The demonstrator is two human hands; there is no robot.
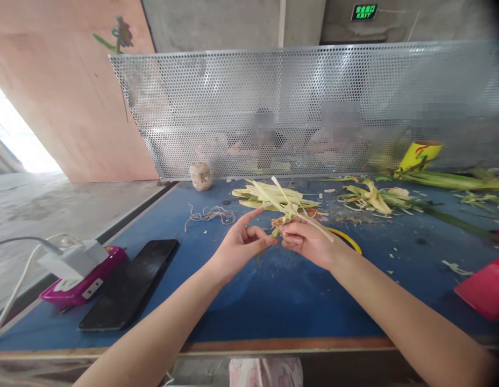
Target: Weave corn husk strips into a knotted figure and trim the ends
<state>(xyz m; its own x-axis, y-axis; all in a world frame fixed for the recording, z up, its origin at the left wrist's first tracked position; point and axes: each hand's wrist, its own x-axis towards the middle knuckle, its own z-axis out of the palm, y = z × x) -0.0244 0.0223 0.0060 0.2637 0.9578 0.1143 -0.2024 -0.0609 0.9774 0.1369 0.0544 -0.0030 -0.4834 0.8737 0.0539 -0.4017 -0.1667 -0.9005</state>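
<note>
Over the blue table (282, 290), both my hands meet at a small woven piece of pale palm-leaf strips (285, 215). My right hand (308, 242) is closed around its lower end, with long strips sticking up and to the right. My left hand (239, 244) pinches the piece's left end between thumb and bent fingers, index finger stretched out. A pile of loose leaf strips (273, 196) lies just behind the hands.
A black phone (130, 282) and a pink power strip with a white charger (82, 271) lie at left. String (211, 214) and a twine ball (200, 176) sit farther back. More leaves (374, 196), a yellow cup (419, 155), a red object (485, 290), and a perforated metal screen (306, 107) with people behind it are also in view.
</note>
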